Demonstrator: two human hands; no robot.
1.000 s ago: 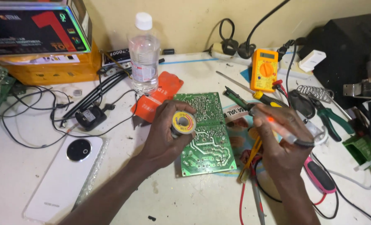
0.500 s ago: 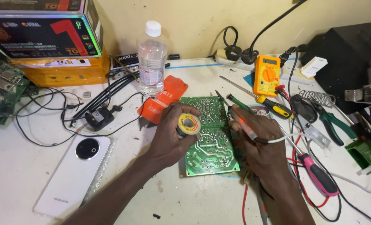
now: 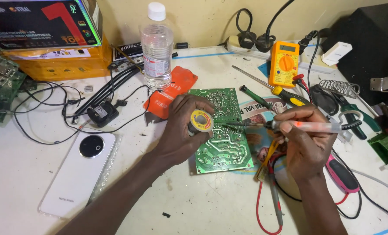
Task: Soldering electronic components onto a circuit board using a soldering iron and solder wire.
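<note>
Cluttered white workbench point(image 3: 19, 174), green circuit board point(image 3: 222, 130) at centre. Left hand point(image 3: 183, 130) gripping solder spool point(image 3: 201, 121) over board; right hand point(image 3: 305, 139) clasping soldering iron point(image 3: 289, 126), tip on board. Best kept steady, wire fed right at the tip

Bright, even light over white counter point(image 3: 202, 204); source not visible. Shadows soft and short, lying just under forearms and beside clear plastic water bottle point(image 3: 157, 48). Mild glare on glossy white phone back point(image 3: 78, 174) and glossy dark printed box lid point(image 3: 37, 21). Centre sharp, green circuit board point(image 3: 222, 130) traces crisp. Slight wide-angle bending and softening toward corners.
</note>
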